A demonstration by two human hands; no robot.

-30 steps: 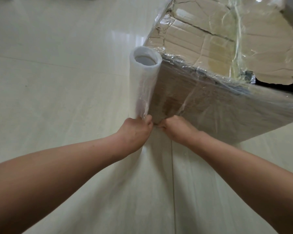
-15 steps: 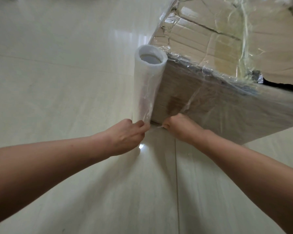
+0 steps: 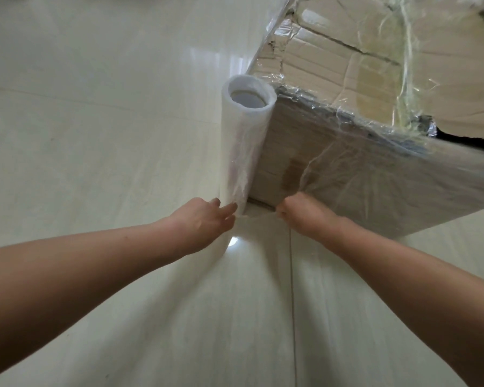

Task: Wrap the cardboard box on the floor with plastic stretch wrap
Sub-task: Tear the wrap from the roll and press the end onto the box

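Plastic roll against left hand, fingers now straight; right hand pinching film.

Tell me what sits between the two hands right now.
Head view: between the left hand and right hand stands the foot of the stretch wrap roll, with a thin strand of film crossing bare floor to the right hand.

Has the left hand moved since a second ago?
Yes. Against the floor tile joint, the left hand has slid leftward, away from the right hand; its fingers, earlier curled at the base of the stretch wrap roll, now lie straight, touching it.
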